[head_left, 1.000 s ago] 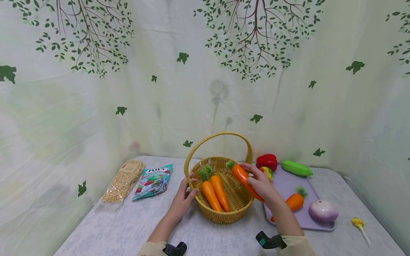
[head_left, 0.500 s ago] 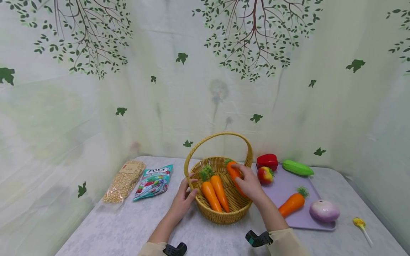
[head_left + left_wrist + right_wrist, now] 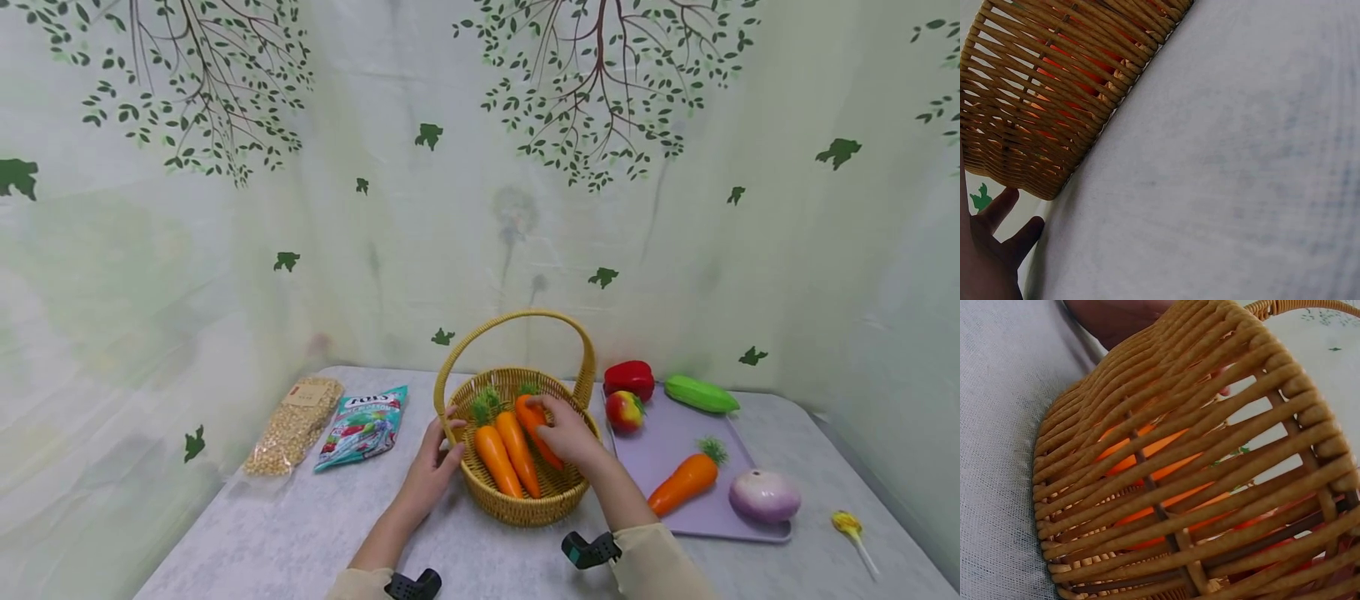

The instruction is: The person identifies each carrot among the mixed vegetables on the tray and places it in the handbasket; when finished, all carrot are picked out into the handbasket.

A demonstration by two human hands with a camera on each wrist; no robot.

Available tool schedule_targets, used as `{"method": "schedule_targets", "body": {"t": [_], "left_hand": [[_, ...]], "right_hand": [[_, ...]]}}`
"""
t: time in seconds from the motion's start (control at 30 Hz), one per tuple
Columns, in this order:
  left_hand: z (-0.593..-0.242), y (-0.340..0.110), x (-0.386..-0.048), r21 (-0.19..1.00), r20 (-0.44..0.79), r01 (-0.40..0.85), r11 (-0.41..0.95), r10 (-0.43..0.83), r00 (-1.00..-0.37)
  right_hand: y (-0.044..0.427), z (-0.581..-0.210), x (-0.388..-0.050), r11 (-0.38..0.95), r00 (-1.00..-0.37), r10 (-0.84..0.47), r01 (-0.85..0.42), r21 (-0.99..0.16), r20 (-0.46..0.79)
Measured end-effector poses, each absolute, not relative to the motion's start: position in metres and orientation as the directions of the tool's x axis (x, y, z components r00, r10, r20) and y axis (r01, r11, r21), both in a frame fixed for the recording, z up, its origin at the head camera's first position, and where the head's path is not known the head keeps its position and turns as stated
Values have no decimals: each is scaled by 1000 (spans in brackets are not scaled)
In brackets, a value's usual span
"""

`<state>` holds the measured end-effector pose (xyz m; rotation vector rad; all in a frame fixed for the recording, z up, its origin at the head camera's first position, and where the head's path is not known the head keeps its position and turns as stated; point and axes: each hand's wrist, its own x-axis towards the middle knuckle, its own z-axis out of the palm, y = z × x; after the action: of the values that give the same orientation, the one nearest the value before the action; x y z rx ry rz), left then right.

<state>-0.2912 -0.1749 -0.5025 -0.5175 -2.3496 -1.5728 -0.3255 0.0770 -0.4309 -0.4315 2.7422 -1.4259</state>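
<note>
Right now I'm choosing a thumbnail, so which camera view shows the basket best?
The head view: it shows the basket nearly whole, handle, open top and front wall. The left wrist view catches only part of its woven side; the right wrist view shows the side close up, cropped, with a bit of handle.

Counted on the table: four carrots, two bags, one basket, one tray, one pepper, one fruit, one green vegetable, one purple vegetable, one lollipop.

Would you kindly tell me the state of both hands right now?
Left hand: holding the wicker basket by its rim.
Right hand: holding the rightmost carrot inside it.
</note>
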Motion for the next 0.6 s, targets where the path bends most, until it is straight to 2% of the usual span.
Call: {"method": "schedule_targets", "body": {"t": [0.23, 0.6], "left_hand": [[-503, -175, -293, 807, 445, 469, 359, 152, -882], [-502, -175, -292, 836, 398, 420, 351, 137, -907]], "right_hand": [[77, -430, -326, 578, -963, -257, -224, -785, 85], [76, -435, -324, 644, -950, -264, -301, -703, 165]]}}
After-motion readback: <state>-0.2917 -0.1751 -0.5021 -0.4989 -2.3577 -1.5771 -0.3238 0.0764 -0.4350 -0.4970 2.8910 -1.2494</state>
